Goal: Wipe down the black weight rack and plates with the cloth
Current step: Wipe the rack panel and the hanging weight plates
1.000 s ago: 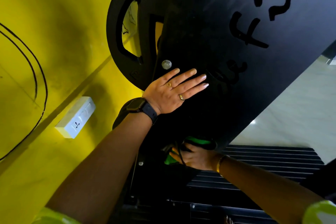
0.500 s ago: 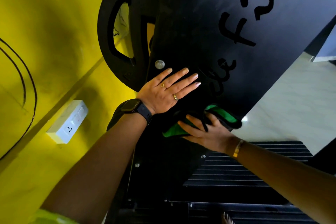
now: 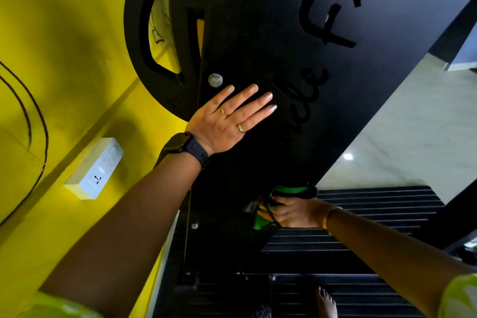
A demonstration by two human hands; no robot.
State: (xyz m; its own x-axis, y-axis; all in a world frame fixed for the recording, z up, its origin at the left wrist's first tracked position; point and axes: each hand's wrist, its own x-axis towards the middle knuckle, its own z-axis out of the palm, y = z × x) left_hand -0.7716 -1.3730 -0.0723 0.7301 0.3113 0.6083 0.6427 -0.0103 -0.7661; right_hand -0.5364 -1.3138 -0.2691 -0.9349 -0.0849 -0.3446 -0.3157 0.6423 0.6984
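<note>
The black weight rack panel (image 3: 271, 33), with cut-out lettering, fills the upper middle of the head view. Behind its left edge hangs a round black weight plate (image 3: 139, 41) with grip slots. My left hand (image 3: 227, 119) lies flat on the panel with straight fingers, just below a silver bolt (image 3: 215, 80). My right hand (image 3: 291, 212) grips a green and black cloth (image 3: 289, 192) against the panel's lower edge. Part of the cloth is hidden under my fingers.
A yellow wall (image 3: 64, 46) runs along the left, with a white power socket (image 3: 95, 168) and black cables. A black ribbed rubber mat (image 3: 361, 214) covers the floor below. Pale tiled floor (image 3: 400, 124) lies to the right. A bare foot (image 3: 326, 302) shows at the bottom.
My right hand has slid the cloth down the panel from beside my left hand to the lower edge. My left hand has stayed flat in the same place.
</note>
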